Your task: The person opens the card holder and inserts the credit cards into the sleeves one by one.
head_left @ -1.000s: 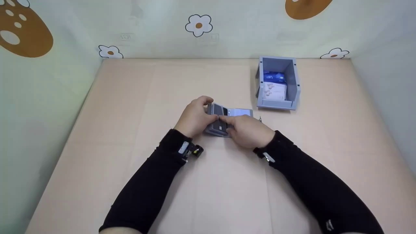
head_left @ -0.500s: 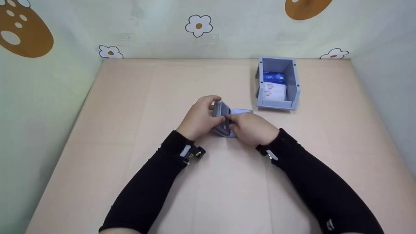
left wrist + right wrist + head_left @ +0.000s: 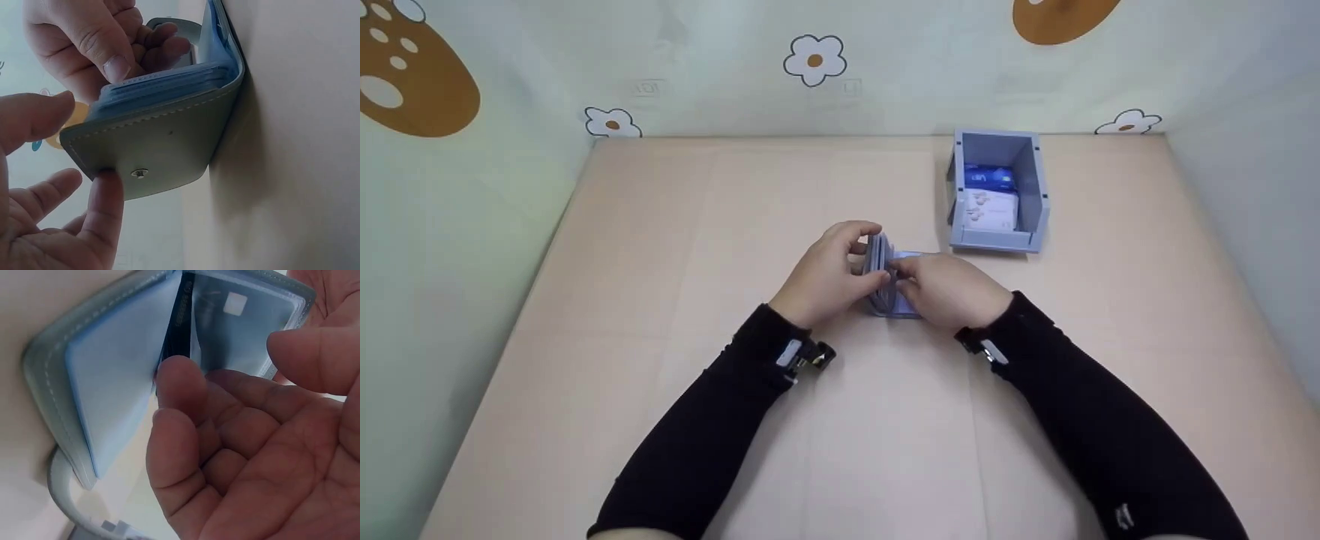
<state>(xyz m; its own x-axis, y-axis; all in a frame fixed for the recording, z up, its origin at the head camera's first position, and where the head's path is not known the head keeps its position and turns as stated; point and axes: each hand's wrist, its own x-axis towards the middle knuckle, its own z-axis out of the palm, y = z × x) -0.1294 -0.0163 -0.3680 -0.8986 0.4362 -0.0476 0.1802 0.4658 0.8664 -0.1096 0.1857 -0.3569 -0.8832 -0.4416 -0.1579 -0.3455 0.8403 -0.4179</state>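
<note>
A small grey-green card holder (image 3: pixel 883 274) stands partly unfolded on the table, one half raised and the other lying flat. Clear sleeves (image 3: pixel 163 84) are stacked inside, and a dark card with a pale chip square (image 3: pixel 235 304) shows in one of them. My left hand (image 3: pixel 829 274) holds the raised half, its fingers against the outer cover beside the metal snap (image 3: pixel 139 174) and its thumb at the edge. On the inner side, my right hand (image 3: pixel 956 291) reaches to the sleeves with loosely bent fingers (image 3: pixel 183 385). Part of its contact is hidden.
Behind and to the right stands a grey bin (image 3: pixel 997 240) holding a blue packet (image 3: pixel 988 178) and a white printed packet (image 3: pixel 990 211). Pale walls border the table (image 3: pixel 697 225) at the back and both sides.
The card holder's left half has been tipped up to nearly upright, and its card face has turned away from the head view. My left hand has shifted right with it; the right hand moved slightly right.
</note>
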